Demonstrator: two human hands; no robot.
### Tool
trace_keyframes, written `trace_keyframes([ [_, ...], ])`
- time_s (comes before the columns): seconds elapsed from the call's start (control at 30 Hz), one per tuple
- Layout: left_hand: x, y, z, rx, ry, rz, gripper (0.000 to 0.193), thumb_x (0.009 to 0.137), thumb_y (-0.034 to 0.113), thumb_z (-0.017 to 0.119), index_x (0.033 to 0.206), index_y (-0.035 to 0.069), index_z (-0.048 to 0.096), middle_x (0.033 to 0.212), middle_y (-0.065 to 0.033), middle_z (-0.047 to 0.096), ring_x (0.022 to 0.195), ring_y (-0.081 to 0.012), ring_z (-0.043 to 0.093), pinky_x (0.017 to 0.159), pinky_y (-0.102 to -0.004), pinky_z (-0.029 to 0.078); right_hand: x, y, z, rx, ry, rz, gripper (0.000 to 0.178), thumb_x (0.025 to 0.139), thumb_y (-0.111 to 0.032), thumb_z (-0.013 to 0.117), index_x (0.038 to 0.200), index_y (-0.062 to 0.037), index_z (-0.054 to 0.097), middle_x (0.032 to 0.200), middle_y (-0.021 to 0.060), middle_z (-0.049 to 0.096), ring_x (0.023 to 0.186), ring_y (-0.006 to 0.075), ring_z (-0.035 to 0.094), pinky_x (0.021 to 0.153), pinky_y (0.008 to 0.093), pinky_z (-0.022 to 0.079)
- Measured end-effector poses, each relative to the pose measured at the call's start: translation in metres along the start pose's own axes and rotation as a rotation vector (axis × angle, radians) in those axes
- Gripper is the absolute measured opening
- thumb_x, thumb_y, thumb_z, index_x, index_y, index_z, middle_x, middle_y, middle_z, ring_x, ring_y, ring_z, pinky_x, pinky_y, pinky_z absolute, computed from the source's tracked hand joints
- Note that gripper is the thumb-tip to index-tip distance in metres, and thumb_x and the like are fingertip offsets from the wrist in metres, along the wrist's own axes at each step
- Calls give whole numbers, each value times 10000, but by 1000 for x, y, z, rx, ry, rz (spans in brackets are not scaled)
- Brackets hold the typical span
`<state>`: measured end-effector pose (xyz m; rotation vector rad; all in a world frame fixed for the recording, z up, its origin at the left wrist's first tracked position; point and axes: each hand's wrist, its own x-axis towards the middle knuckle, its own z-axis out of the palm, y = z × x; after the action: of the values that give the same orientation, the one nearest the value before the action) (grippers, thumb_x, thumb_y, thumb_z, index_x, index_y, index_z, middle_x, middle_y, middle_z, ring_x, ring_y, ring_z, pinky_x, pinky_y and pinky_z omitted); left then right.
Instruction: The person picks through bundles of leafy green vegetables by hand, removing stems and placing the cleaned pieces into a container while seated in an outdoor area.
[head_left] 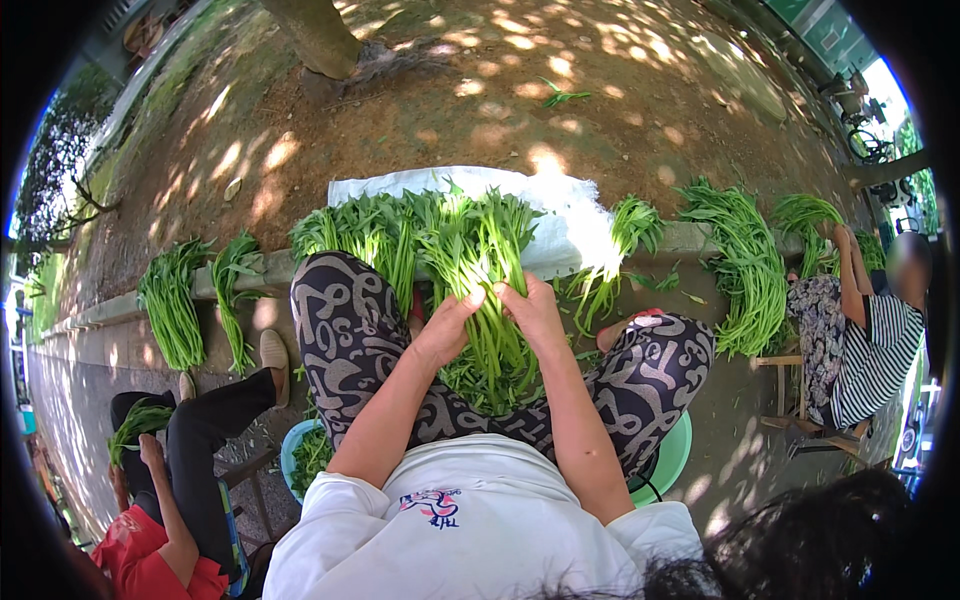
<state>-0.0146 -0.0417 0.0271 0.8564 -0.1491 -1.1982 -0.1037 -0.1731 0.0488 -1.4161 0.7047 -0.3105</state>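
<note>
The bunch of greens (492,295) is bright and fresh-looking, its narrow, pointed leaves fanning out at the far end, its long, slender, paler stems trailing toward the person. It is between the patterned trouser legs (345,345), its leafy end over the near side of the white sheet (570,235). The left hand (447,328) and right hand (535,312) grasp its stems from either side, thumbs angled inward on top, both forearms (395,410) reaching forward and converging.

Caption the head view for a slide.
Left hand and right hand hold a leafy green bunch between patterned trouser legs, more bunches lining the low curb.
</note>
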Motion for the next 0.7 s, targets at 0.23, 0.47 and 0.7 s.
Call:
trace_keyframes([
  [0.23, 7, 7, 2, -87, 204, 127, 444, 834, 207, 656, 1222, 42, 518, 1027, -69, 614, 925, -204, 610, 844, -361, 500, 1, -5, -12, 270, 93, 40, 129, 899, -179, 549, 949, -60, 552, 835, 41, 614, 705, 116, 590, 618, 274, 468],
  [0.47, 9, 10, -5, -152, 351, 235, 319, 856, 127, 632, 1150, 39, 545, 1003, -78, 611, 828, -171, 601, 772, -314, 506, 6, -11, -26, 584, 264, 110, 143, 929, -119, 489, 1022, -18, 447, 859, 124, 603, 781, 256, 644, 666, 371, 572],
  [0.7, 7, 14, -1, -139, 263, 203, 320, 866, 77, 581, 1176, 25, 520, 974, -83, 624, 837, -165, 610, 762, -313, 515, 1, -15, -26, 473, 162, 61, 169, 891, -119, 572, 1007, -28, 489, 869, 85, 593, 732, 186, 612, 586, 305, 539],
])
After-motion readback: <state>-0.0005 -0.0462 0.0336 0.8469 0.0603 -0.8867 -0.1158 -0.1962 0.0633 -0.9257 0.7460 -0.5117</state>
